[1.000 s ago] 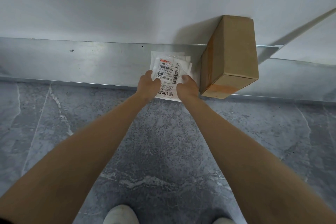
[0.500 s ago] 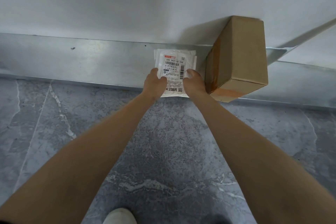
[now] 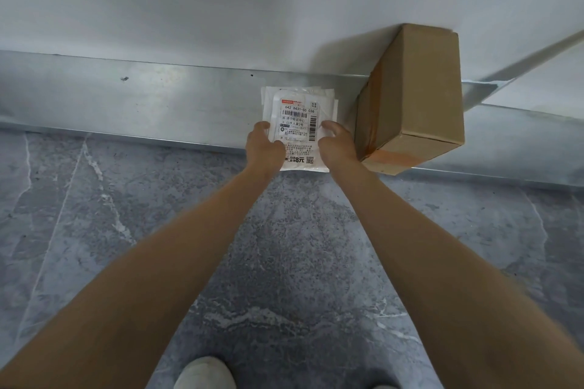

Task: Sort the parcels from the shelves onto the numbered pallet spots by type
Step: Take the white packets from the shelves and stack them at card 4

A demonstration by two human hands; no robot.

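Head view: your hands grip a white mailer.
Left hand (image 3: 264, 148) and right hand (image 3: 338, 147) clamp the white mailer (image 3: 298, 117) beside the cardboard box (image 3: 414, 95).

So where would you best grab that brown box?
By the box's two long side faces, one hand on each, coming from the front where its end overhangs the shelf edge. It lies lengthwise, back against the wall. The white packet is close on its left, so mind that side.
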